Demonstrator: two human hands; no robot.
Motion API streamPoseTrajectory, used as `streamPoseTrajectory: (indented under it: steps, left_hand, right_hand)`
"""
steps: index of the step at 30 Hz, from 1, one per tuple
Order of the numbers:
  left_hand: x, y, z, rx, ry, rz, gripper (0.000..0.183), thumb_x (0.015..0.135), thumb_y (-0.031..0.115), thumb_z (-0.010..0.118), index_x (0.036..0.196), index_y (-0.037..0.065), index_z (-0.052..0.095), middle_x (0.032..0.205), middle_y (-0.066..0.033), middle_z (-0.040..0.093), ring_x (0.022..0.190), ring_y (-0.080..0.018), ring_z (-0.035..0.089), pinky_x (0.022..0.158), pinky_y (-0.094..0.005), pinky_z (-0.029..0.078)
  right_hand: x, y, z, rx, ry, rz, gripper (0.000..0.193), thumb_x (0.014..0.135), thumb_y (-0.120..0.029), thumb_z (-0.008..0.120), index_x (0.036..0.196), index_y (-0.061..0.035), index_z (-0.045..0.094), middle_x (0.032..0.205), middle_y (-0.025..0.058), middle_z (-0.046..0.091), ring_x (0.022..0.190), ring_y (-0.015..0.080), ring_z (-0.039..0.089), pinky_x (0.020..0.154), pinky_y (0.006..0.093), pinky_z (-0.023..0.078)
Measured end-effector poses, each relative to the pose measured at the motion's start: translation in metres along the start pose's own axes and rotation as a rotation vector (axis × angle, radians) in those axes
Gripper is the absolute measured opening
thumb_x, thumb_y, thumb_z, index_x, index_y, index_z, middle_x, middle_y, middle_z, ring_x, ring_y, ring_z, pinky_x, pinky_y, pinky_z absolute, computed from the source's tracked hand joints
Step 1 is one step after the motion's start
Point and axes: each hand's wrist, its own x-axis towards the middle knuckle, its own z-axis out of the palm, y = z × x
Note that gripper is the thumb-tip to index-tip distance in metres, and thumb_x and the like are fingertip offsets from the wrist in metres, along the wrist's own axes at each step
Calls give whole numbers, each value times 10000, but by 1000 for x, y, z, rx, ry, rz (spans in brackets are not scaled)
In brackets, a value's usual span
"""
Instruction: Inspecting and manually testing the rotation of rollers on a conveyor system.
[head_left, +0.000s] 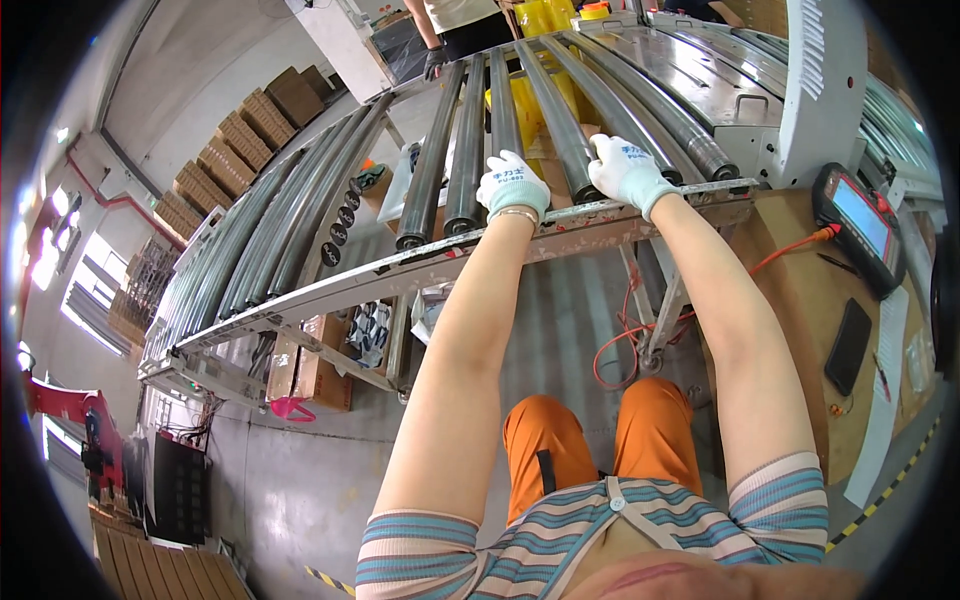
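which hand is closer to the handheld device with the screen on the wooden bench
Right. The right hand rests on the roller ends at the conveyor frame, on the side toward the handheld device. The left hand grips a roller farther left, with the right hand between it and the device.

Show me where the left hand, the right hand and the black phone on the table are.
left hand (513, 187), head view, back of the white glove.
right hand (627, 170), head view, back of the white glove.
black phone (849, 345), head view, middle of its dark face.
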Motion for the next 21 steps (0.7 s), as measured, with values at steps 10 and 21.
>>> streamPoseTrajectory:
  steps: [10,21]
  left_hand:
    - [2,-2,3,-138,57,-98,482,900,283,530,1301,21,472,1310,-187,538,1186,-365,561,957,-486,453]
    - [15,-5,15,-169,23,-156,616,837,309,620,1330,-16,444,1257,-185,577,1130,-308,611,889,-461,493]
  right_hand:
    - [-7,-20,-14,-291,17,478,640,841,-379,606,1357,-31,456,1375,159,468,1261,331,466,1009,492,372]
    - [17,-2,6,-412,-10,555,557,916,-260,502,1382,8,358,1418,282,386,1259,458,459,944,623,397]
